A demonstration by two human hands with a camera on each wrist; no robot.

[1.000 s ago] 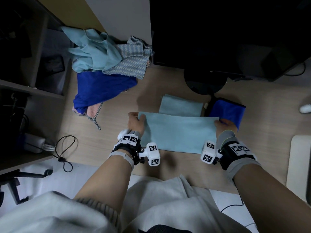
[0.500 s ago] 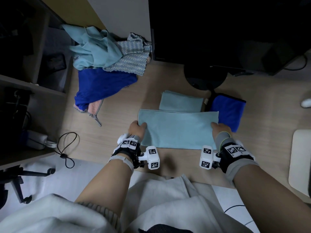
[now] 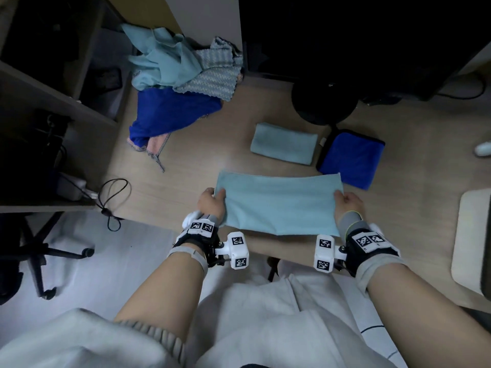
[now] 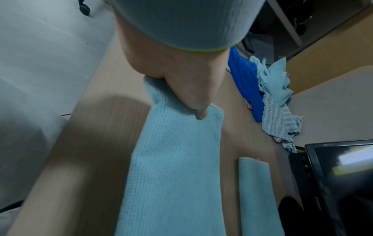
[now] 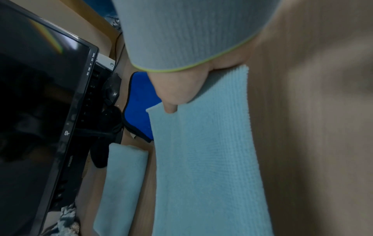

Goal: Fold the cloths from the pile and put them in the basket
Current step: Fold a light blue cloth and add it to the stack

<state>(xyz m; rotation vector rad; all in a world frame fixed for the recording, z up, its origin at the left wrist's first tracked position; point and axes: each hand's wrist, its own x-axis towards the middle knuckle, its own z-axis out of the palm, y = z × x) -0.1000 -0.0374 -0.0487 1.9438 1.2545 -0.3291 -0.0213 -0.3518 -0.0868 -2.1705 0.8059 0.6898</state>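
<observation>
Your left hand (image 3: 211,203) and right hand (image 3: 348,204) each pinch one end of the light blue cloth (image 3: 279,204), near the table's front edge at 6 o'clock. If one hand pulls harder, the fold could go crooked. If a pinch slips, that end drops. The pile (image 3: 178,83) waits at 11 o'clock. I can't see a basket.

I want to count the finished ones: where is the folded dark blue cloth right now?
In the head view the folded dark blue cloth lies on the desk at the right, beside the folded light blue cloth and just beyond the right hand.
</observation>
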